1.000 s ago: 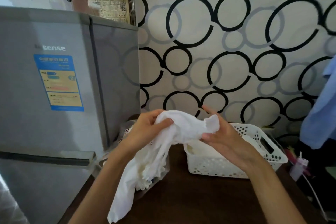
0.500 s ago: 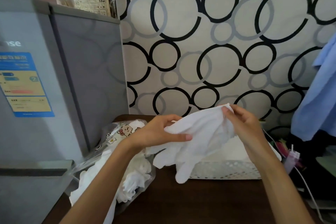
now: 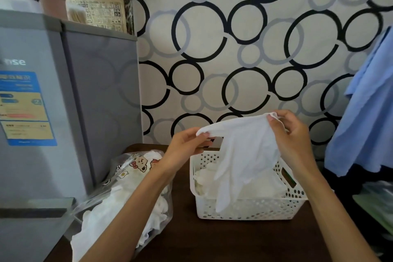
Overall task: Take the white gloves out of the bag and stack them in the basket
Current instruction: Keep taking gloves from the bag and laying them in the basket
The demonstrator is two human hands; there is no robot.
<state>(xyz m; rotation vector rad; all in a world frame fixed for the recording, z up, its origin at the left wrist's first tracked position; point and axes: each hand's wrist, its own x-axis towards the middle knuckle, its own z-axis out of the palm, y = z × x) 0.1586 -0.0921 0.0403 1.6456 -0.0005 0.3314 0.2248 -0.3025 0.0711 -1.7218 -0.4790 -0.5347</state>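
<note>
A white glove (image 3: 244, 155) hangs spread between my hands above the white perforated basket (image 3: 244, 208), its fingers dangling down over the basket's front wall. My left hand (image 3: 187, 147) pinches the cuff's left corner. My right hand (image 3: 291, 136) pinches the cuff's right corner, higher up. More white gloves (image 3: 204, 176) lie inside the basket. To the left on the dark table lies a clear plastic bag (image 3: 127, 176) with cartoon prints, holding several more white gloves; my left forearm passes over it.
A grey fridge (image 3: 63, 102) stands close on the left, against the table (image 3: 212, 240). The circle-patterned wall is right behind the basket. A blue garment (image 3: 365, 123) hangs at the right, with clutter below it.
My hands have pulled the glove out of a bunch and spread it by the cuff. They have carried it right, from beside the bag to over the basket.
</note>
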